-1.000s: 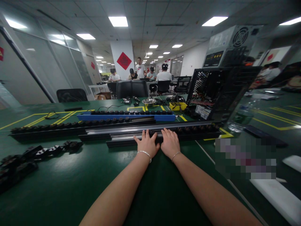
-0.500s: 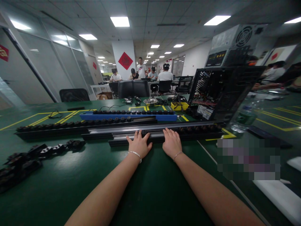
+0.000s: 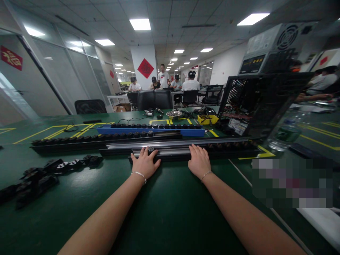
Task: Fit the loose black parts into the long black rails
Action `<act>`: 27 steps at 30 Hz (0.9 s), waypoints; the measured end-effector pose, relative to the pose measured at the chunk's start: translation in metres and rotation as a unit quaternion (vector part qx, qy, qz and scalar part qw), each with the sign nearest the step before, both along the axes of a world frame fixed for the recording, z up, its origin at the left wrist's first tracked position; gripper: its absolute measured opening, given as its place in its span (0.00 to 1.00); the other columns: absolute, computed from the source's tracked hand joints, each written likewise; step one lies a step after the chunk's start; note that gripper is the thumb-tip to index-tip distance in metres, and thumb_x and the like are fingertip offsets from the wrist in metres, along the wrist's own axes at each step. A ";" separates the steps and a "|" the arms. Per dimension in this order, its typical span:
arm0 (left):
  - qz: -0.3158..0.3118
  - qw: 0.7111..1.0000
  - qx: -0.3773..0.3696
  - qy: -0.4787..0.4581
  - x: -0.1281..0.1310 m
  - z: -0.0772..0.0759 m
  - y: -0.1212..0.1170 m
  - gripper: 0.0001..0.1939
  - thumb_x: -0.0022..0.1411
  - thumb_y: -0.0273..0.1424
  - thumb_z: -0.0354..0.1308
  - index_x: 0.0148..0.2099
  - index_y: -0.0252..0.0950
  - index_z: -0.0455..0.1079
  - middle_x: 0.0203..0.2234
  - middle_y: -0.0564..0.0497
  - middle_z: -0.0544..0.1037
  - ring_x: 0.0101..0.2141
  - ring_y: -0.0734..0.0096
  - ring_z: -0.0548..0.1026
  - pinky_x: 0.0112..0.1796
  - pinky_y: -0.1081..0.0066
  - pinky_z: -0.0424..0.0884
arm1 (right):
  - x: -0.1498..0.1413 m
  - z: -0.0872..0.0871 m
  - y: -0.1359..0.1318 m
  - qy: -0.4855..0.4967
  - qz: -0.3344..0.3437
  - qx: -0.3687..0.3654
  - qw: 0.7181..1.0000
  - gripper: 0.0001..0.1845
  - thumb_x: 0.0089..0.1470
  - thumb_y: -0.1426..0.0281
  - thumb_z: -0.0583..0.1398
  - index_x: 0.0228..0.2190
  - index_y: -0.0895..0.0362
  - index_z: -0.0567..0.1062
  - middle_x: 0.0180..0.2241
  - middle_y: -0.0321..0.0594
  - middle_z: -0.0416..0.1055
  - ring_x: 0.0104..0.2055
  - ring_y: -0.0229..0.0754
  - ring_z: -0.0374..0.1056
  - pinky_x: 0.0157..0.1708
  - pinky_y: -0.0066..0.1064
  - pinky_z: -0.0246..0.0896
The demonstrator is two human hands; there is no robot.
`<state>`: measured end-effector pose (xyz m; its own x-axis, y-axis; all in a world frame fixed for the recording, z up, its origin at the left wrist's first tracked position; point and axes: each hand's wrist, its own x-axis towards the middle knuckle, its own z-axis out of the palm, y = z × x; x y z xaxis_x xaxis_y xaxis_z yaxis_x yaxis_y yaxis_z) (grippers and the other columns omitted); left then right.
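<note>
A long black rail with a shiny metallic channel [image 3: 170,152] lies crosswise on the green table in front of me. My left hand [image 3: 145,164] is at the rail's left part, thumb and fingertips around a small black part [image 3: 151,149] that sits in the channel. Farther right, my right hand [image 3: 199,162] rests its fingers over the rail, gripping it; its thumb is mostly hidden. Just behind lies a longer black rail with a shiny strip [image 3: 122,145]. Small black parts stand in a row at its right end, beyond my right hand.
Loose black parts [image 3: 34,179] lie at left. Behind stand a black rail [image 3: 63,146] and a blue rail [image 3: 151,132], both lined with parts. A metal bowl [image 3: 174,114], yellow tray [image 3: 207,119], open computer case [image 3: 276,102] and bottle [image 3: 284,132] are farther back. People sit beyond.
My left hand has slid left along the rail, and the small black part has moved left with it. My right hand stays at about the same place. The view has turned slightly left.
</note>
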<state>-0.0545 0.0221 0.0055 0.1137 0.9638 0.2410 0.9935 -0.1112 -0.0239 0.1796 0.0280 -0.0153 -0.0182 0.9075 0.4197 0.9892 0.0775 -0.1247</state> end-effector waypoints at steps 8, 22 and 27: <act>0.022 1.000 0.004 -0.002 -0.016 0.002 -0.002 0.27 0.61 0.50 0.41 0.60 0.51 0.59 0.62 0.43 0.57 0.62 0.48 0.50 0.52 0.32 0.47 | 0.000 -0.001 0.001 -0.007 0.000 0.001 1.000 0.31 0.48 0.76 0.51 0.56 0.62 0.64 0.60 0.45 0.58 0.61 0.47 0.51 0.60 0.41 0.39; 0.051 0.998 0.025 -0.020 -0.047 -0.003 -0.002 0.26 0.60 0.49 0.43 0.58 0.50 0.61 0.61 0.46 0.60 0.61 0.54 0.53 0.54 0.45 0.56 | 0.001 -0.002 0.002 -0.006 0.001 0.008 1.000 0.31 0.47 0.75 0.51 0.56 0.63 0.64 0.60 0.46 0.58 0.61 0.48 0.51 0.60 0.41 0.39; 0.075 0.996 0.025 -0.029 -0.066 -0.001 -0.002 0.27 0.61 0.50 0.41 0.58 0.49 0.61 0.61 0.46 0.60 0.61 0.55 0.55 0.53 0.48 0.59 | 0.001 -0.003 0.002 -0.002 0.003 0.009 1.000 0.32 0.46 0.75 0.52 0.56 0.63 0.64 0.60 0.45 0.58 0.61 0.49 0.50 0.60 0.42 0.38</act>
<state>-0.1200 0.0202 0.0046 -0.0461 0.9557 0.2907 0.9987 0.0384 0.0320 0.1803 0.0302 -0.0180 -0.0249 0.8999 0.4355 0.9892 0.0852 -0.1195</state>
